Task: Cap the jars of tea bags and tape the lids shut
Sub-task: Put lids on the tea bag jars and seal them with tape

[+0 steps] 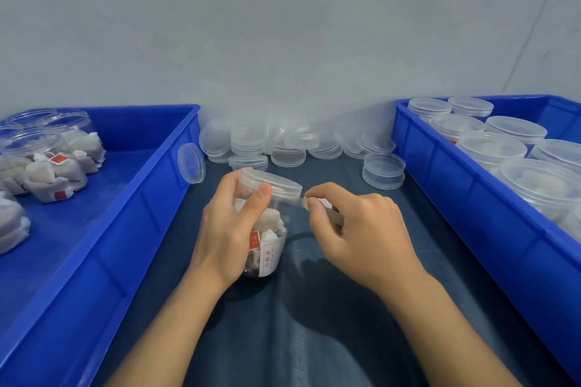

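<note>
Jar point(265, 229) in left hand point(224, 229)

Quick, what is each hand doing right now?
Left hand: holding the capped jar of tea bags.
Right hand: pinching a strip of tape by the lid.

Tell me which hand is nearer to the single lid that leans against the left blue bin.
Left. The left hand, gripping the jar, sits just below and right of the leaning lid; the right hand lies farther right, beyond the jar.
</note>
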